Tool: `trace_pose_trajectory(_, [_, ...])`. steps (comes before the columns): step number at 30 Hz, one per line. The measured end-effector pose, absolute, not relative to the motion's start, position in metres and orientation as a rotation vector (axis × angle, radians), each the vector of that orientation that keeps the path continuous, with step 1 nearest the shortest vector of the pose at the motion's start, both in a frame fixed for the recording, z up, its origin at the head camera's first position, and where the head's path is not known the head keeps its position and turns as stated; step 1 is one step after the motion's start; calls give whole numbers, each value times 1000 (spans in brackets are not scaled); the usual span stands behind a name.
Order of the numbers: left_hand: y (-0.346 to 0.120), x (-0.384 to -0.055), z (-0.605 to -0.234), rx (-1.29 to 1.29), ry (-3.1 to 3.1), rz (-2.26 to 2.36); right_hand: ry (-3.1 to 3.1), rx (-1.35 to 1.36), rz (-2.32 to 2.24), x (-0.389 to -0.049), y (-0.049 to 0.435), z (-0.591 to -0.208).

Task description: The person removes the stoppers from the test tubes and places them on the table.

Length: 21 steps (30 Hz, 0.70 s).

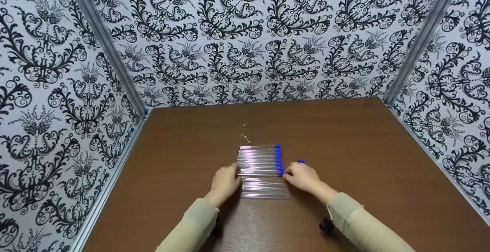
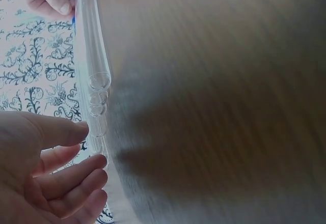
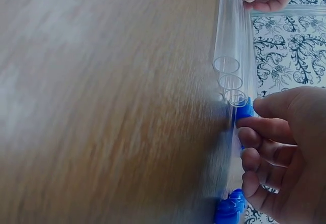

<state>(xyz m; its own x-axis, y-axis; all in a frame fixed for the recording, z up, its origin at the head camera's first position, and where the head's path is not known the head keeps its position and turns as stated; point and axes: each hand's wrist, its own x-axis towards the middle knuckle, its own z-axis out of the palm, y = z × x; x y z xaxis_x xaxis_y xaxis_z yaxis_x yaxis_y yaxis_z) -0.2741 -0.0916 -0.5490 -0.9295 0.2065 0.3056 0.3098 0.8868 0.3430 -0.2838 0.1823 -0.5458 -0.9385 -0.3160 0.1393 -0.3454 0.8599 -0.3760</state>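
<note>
A row of clear test tubes [image 1: 254, 160] with blue caps [image 1: 278, 158] lies on the brown table, caps to the right. Nearer the person lies a second row of uncapped test tubes [image 1: 264, 188], their open mouths to the right. My right hand [image 1: 304, 176] pinches the blue cap [image 3: 245, 110] of the nearest capped tube between thumb and index finger. At the tubes' rounded left ends is my left hand [image 1: 225, 183], fingers loosely bent and thumb apart from them. Its fingertips [image 2: 99, 161] are close to the tube ends; whether they touch is unclear.
Several loose blue caps [image 3: 229, 211] lie beside the right hand, partly hidden by it in the head view. A small dark object [image 1: 326, 225] sits by the right forearm. Patterned walls [image 1: 245, 53] with grey corner posts enclose the table [image 1: 183, 129].
</note>
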Motion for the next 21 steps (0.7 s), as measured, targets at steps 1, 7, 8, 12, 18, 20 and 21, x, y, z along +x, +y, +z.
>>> trace_pose_trajectory(1, [-92,-274,-549,-407,-2786,-579,-2962,520,625,-284,182,-545])
trace_pose_trajectory(7, [-94,-275,-546,-503,-2732,-623,-2981,459,646,-282,182,-538])
trace_pose_trajectory(8, [-94,-275,-544,-505,-2721,-621,-2977,461,638,-282,182,-537])
trace_pose_trajectory(12, [-95,-280,-539,-530,-2669,-611,-2934,461,614,-282,182,-533])
trace_pose_trajectory(18, [-95,-285,-531,-595,-2586,-569,-2861,402,590,-283,183,-526])
trace_pose_trajectory(20, [-95,-284,-529,-613,-2567,-551,-2853,380,596,-284,184,-524])
trace_pose_trajectory(21, [-95,-284,-527,-618,-2558,-548,-2850,372,601,-284,185,-523])
